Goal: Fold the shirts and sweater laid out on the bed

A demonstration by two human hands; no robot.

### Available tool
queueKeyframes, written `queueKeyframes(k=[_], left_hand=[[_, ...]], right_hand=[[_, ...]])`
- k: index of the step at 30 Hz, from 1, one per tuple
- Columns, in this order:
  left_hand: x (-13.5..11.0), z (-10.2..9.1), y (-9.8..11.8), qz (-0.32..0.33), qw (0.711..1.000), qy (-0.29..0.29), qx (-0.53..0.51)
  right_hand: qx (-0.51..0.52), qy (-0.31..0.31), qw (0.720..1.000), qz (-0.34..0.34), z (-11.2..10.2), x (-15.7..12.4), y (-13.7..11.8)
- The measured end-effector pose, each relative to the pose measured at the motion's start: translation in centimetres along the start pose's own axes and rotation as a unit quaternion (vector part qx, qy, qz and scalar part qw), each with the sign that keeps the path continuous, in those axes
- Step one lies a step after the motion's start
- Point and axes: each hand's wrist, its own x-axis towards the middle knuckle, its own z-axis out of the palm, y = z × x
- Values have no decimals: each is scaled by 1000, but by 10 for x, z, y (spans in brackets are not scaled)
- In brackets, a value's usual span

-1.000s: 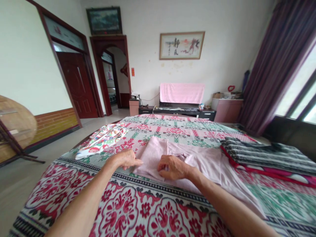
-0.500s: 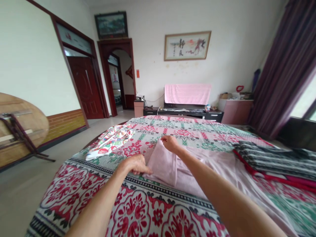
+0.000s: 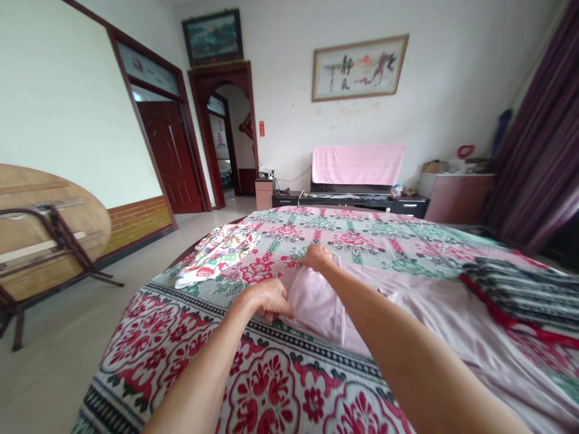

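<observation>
A pale pink garment point(image 3: 407, 301) lies stretched over the patterned bedspread point(image 3: 266, 392), its near-left end folded over. My left hand point(image 3: 271, 299) is closed on the lower corner of that folded end, with thumb and fingers pinched. At the upper corner, my right hand point(image 3: 318, 258) is closed on the fabric, its fingertips partly hidden. Between the two hands the folded layer bulges up slightly. My right forearm crosses over the garment and covers part of it.
A white printed cloth point(image 3: 221, 253) lies left of my hands. Folded black-and-white striped fabric point(image 3: 525, 295) is stacked on the right over something red. A round folding table point(image 3: 49, 229) leans at the left wall. Beyond the bed stands a low black cabinet point(image 3: 289, 200).
The view has turned a little left, so everything sits further right. The folded end of the garment, flatter before, now bulges between my hands. Both hands keep hold of its corners.
</observation>
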Motion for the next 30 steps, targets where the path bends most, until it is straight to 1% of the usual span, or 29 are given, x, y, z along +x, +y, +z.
queueKeyframes(k=[2,5,8,11,13,15,19,22,24,27,30], left_hand=[[-4,-5,-2,9,999,-9,-38],[-13,-16,-8,2,998,17,-65],[-26,-31,-18,-24,995,65,-71],[-34,-42,-27,-33,989,115,-84],[-35,-45,-27,-11,984,147,-104],[-35,-44,-20,41,975,172,-132],[-35,-33,8,184,946,177,-199],[-36,-20,34,255,925,170,-223],[-34,-6,50,285,916,167,-228],[-23,22,71,318,904,171,-231],[-9,49,83,319,907,163,-223]], right_hand=[[33,-25,998,55,-5,2,0],[112,-44,989,87,-11,3,-7],[218,-44,972,77,-12,2,-20],[323,-43,944,60,-17,-5,-29],[380,-41,922,56,-25,-11,-26],[428,-40,901,57,-36,-16,-16],[495,-46,865,73,-61,-23,17],[525,-46,845,89,-73,-31,44],[536,-41,837,99,-77,-37,61],[540,-33,834,108,-81,-50,83],[527,-20,841,118,-81,-61,101]])
